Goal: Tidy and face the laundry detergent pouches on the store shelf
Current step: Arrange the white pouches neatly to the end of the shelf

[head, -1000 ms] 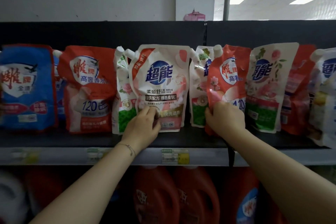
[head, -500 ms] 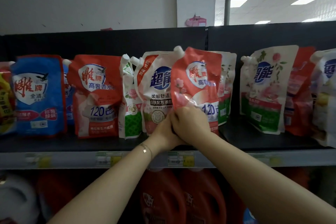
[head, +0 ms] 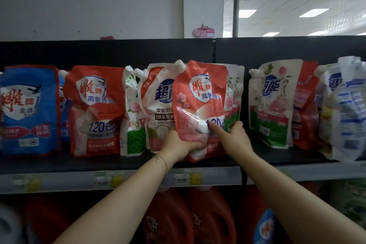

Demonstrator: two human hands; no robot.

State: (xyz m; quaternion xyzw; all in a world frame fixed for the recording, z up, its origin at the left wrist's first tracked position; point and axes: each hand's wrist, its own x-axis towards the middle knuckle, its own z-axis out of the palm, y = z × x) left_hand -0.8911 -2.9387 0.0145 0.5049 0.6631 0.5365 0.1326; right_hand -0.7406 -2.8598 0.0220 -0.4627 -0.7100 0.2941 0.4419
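Note:
I hold a red detergent pouch (head: 200,101) upright above the middle of the black shelf (head: 277,157), label facing me. My left hand (head: 178,145) grips its bottom left corner. My right hand (head: 234,137) pinches its lower right edge, thumb across the front. The pouch covers part of a white pouch (head: 156,105) and a white-green pouch (head: 234,93) behind it. A matching red pouch (head: 95,109) stands further left, beside a blue pouch (head: 25,109).
A narrow white-green pouch (head: 134,118) leans between the left red and white ones. Right of a gap stand a white rose pouch (head: 271,105), a red one (head: 305,109) and a tilted white-blue pouch (head: 348,109). Price tags (head: 186,176) line the shelf edge; red jugs (head: 208,218) sit below.
My right hand carried the red pouch left, out of its slot and in front of the white pouch. My left hand let go of the white pouch and took the red pouch's bottom.

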